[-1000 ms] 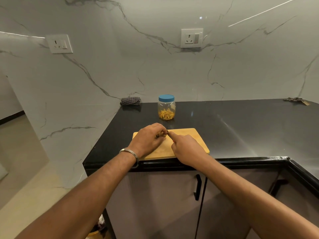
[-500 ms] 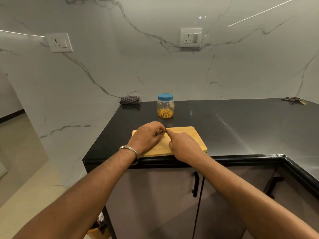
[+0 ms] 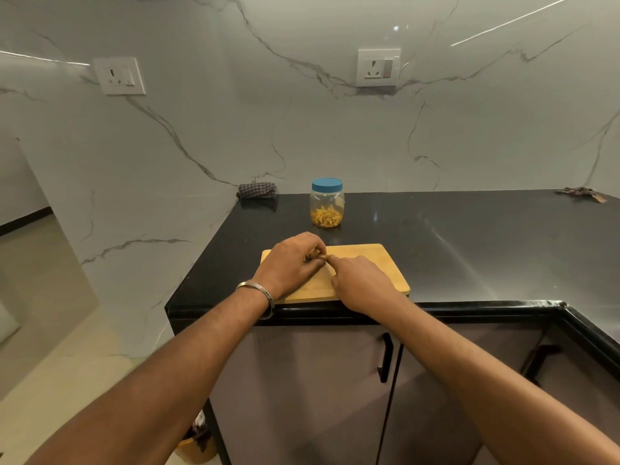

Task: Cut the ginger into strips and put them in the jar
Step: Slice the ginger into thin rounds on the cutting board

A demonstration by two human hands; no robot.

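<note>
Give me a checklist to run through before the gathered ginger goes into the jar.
1. Jar open: not ok, blue lid is on.
2. Jar upright on the counter: ok.
3. Room in the jar: ok, strips fill only the bottom.
4. Ginger held: left hand curls round small pieces; ok.
5. Right hand free for the lid: cannot tell.
6. Cutting board cleared of pieces: cannot tell, hands cover part.

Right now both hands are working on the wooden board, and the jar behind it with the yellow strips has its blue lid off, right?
Not quite: the head view shows the blue lid sitting on the jar. The rest holds: left hand and right hand are on the wooden board.
</note>
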